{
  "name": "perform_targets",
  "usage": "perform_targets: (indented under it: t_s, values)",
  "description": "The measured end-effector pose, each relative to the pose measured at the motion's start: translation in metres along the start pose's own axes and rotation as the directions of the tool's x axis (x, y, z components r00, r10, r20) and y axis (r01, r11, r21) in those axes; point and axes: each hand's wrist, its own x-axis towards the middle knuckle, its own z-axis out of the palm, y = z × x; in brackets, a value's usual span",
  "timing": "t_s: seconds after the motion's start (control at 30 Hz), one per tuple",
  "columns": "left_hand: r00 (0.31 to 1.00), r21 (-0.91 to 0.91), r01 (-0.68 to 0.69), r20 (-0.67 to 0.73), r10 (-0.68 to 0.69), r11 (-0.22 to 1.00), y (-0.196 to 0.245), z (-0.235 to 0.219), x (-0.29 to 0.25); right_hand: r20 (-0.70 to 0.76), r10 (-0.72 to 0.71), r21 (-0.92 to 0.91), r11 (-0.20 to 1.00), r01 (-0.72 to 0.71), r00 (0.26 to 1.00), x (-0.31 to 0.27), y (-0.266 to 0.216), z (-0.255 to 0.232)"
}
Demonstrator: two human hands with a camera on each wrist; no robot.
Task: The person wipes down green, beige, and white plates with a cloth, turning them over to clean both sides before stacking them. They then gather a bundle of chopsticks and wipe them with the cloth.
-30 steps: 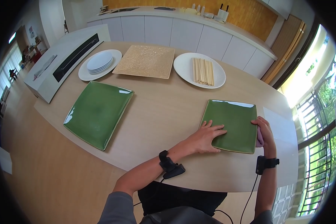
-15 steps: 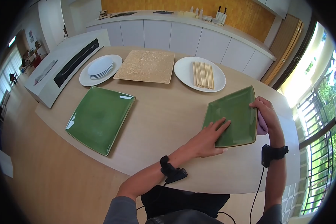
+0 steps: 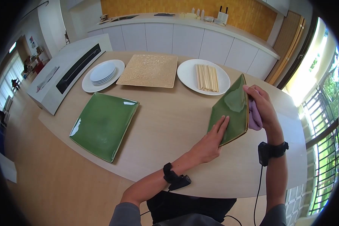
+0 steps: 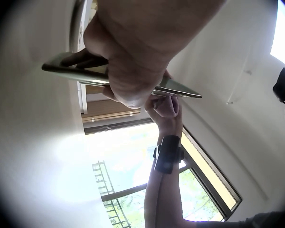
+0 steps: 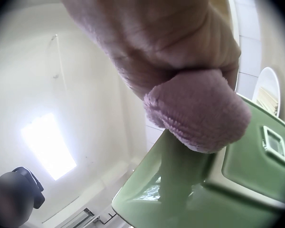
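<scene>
A square green plate (image 3: 231, 113) is tilted steeply above the table's right side, its glazed face toward the left. My left hand (image 3: 207, 147) grips its lower left part, fingers flat on the face; in the left wrist view that hand (image 4: 133, 57) has the plate (image 4: 183, 89) between thumb and fingers. At the upper right edge my right hand (image 3: 265, 107) holds the plate, with a purple cloth (image 3: 254, 117) bunched in the palm. The right wrist view shows the cloth (image 5: 199, 111) against the plate's underside (image 5: 180, 199), which has a raised foot ring.
Another green plate (image 3: 103, 124) lies on the table (image 3: 165, 132) at left. Behind stand stacked small white plates (image 3: 102, 71) on a larger one, a tan textured plate (image 3: 148, 69), and a white oval plate (image 3: 186, 81) with wooden sticks (image 3: 207, 77). A white appliance (image 3: 49, 88) borders the far left.
The held green plate has gone from nearly flat to steeply tilted, its right edge raised by my right hand. My left hand has turned with it, its fingers now closer together.
</scene>
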Motion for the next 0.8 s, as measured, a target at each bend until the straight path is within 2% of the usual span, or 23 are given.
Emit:
perform_targets:
  t_s: [0.03,0.1,0.13,0.2,0.23,0.3,0.33,0.4,0.43,0.5,0.53,0.57,0.63,0.7,0.77,0.8]
  values:
    - [1.0,-0.042,0.007,0.008,-0.007,0.999,0.001,-0.002,0.0,0.0,0.002,0.005,1.0,-0.002,1.0,0.0,0.002,0.0]
    - [1.0,-0.08,0.024,0.017,-0.022,0.996,0.003,-0.006,-0.002,-0.019,-0.018,0.188,0.982,0.022,1.0,0.0,0.011,0.001]
    - [0.999,-0.097,0.024,0.027,-0.021,0.995,0.005,-0.008,-0.003,-0.015,-0.014,0.193,0.981,0.017,1.0,0.0,0.017,0.002]
    - [0.999,-0.111,0.024,0.031,-0.021,0.994,0.006,-0.011,-0.004,-0.16,0.035,0.354,0.935,0.024,0.986,0.0,0.034,0.001]
    - [0.999,-0.13,0.034,0.043,-0.029,0.991,0.006,-0.012,-0.004,-0.157,0.036,0.357,0.934,0.023,0.987,0.004,0.047,-0.002]
    - [0.998,-0.144,0.044,0.058,-0.036,0.989,0.005,-0.013,-0.004,-0.222,0.027,0.533,0.841,0.099,0.975,0.014,0.077,-0.012]
    - [0.999,-0.164,0.034,0.031,-0.03,0.986,0.003,-0.012,-0.004,-0.224,0.028,0.536,0.838,0.099,0.974,0.016,0.085,-0.016]
    - [1.0,-0.183,0.029,0.013,-0.028,0.983,0.002,-0.011,-0.004,-0.198,-0.006,0.426,0.9,0.092,0.98,0.016,0.097,-0.023]
    - [0.998,-0.205,0.053,-0.012,-0.057,0.977,0.001,-0.011,-0.004,-0.202,-0.001,0.432,0.898,0.09,0.979,0.016,0.098,-0.023]
    - [0.996,-0.225,0.078,-0.025,-0.086,0.971,0.002,-0.013,-0.004,-0.194,-0.096,0.242,0.96,0.143,0.976,0.013,0.096,-0.022]
    - [0.992,-0.267,0.122,-0.008,-0.129,0.956,0.004,-0.015,-0.004,-0.199,-0.089,0.248,0.959,0.138,0.976,0.012,0.094,-0.021]
    - [0.985,-0.305,0.166,0.011,-0.171,0.938,0.005,-0.016,-0.003,-0.23,-0.093,0.254,0.955,0.152,0.969,0.012,0.09,-0.021]
    - [0.982,-0.269,0.187,0.022,-0.188,0.945,0.002,-0.015,-0.003,-0.267,-0.093,0.269,0.948,0.167,0.959,0.017,0.088,-0.018]
    - [0.978,-0.229,0.207,0.039,-0.204,0.951,0.001,-0.015,-0.004,-0.413,-0.161,0.214,0.939,0.268,0.896,0.021,0.09,-0.016]
    - [0.941,-0.301,0.338,0.094,-0.325,0.892,0.001,-0.015,-0.004,-0.462,-0.138,0.186,0.951,0.248,0.876,0.023,0.093,-0.013]
    - [0.939,-0.288,0.344,0.11,-0.326,0.894,-0.002,-0.012,-0.005,-0.499,-0.122,0.151,0.963,0.225,0.858,0.023,0.095,-0.013]
